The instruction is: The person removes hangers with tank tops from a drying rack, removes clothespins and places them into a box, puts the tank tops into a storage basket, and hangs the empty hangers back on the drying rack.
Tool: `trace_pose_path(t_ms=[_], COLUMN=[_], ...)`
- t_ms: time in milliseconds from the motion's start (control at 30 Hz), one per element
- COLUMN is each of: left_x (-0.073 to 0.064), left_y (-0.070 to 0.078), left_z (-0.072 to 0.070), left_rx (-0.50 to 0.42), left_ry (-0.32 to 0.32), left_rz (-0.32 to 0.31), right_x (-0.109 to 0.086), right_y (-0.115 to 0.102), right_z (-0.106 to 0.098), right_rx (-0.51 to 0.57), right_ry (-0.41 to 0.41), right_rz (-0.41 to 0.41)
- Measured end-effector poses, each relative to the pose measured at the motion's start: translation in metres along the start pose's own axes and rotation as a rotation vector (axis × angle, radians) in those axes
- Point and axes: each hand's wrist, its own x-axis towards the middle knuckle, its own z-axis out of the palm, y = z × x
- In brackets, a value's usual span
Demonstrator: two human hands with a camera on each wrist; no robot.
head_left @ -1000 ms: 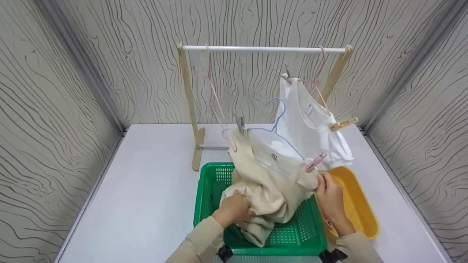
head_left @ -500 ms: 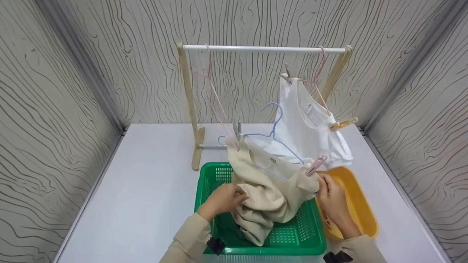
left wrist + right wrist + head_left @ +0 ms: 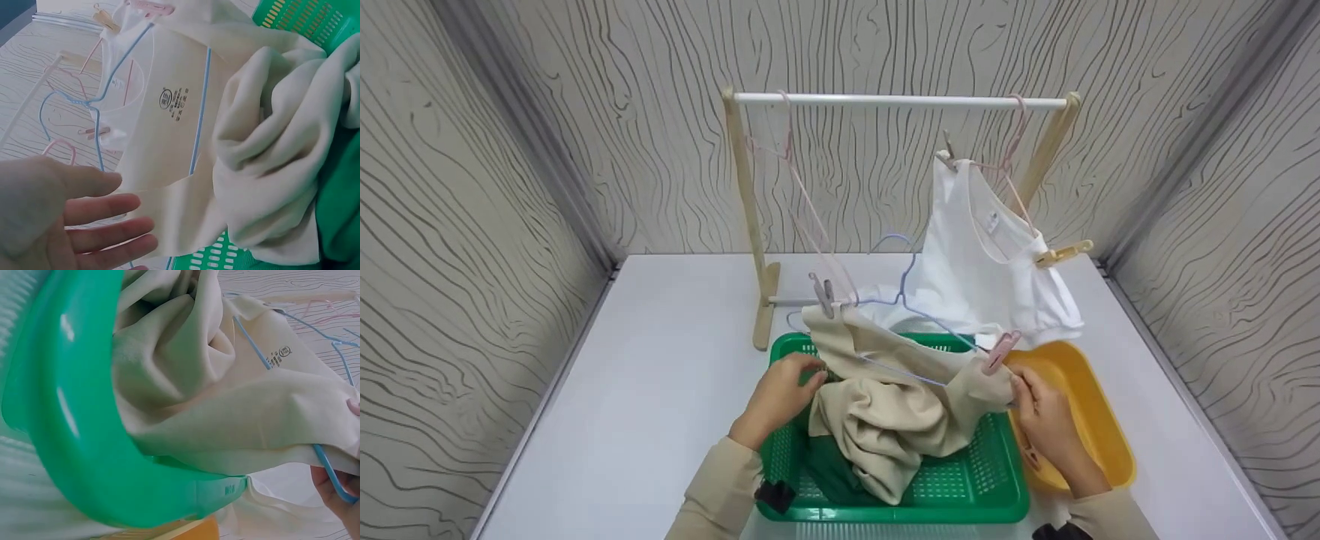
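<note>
The left hand [image 3: 780, 390] is hovering over the left edge of the green basket [image 3: 892, 514], thumb and fingers spreading loosely, palm grasping nothing, beside the beige garment [image 3: 907, 416]. That garment is bunching in the basket, its neckline opening around a blue hanger [image 3: 902, 289] (a grey clip [image 3: 826, 300] is pinching one shoulder, a pink clip [image 3: 1002, 351] the other). Just outside the basket's right edge, the right hand [image 3: 1046, 409] is gripping the garment and the hanger's end, its forearm slanting inward.

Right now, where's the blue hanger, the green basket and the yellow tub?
Blue hanger [image 3: 201, 111]: left wrist view, its bottom bar.
Green basket [image 3: 945, 514]: head view, its front rim.
Yellow tub [image 3: 1086, 412]: head view, its bare floor.
</note>
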Motion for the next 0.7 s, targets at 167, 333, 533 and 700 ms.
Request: trace_pose_path(t_ms=[167,333,533,700], left_x=[-0.002,-0.002,0.0,-0.001], left_y=[-0.006,-0.01,-0.014,-0.016], left_z=[-0.003,-0.007,-0.007,-0.008], left_rx=[-0.022,-0.036,-0.041,-0.077], left_ry=[0.087,0.191,0.33,0.409], left_rz=[-0.039,-0.064,-0.073,-0.077], right_x=[-0.004,-0.006,-0.009,-0.01], right_y=[-0.001,0.001,0.003,0.005], right_z=[-0.003,-0.006,-0.005,-0.004], right_rx=[0.008,0.003,0.055,0.078], right_ry=[-0.027,-0.045,-0.04,-0.048], right_rz=[0.038,0.054,0.014,0.03])
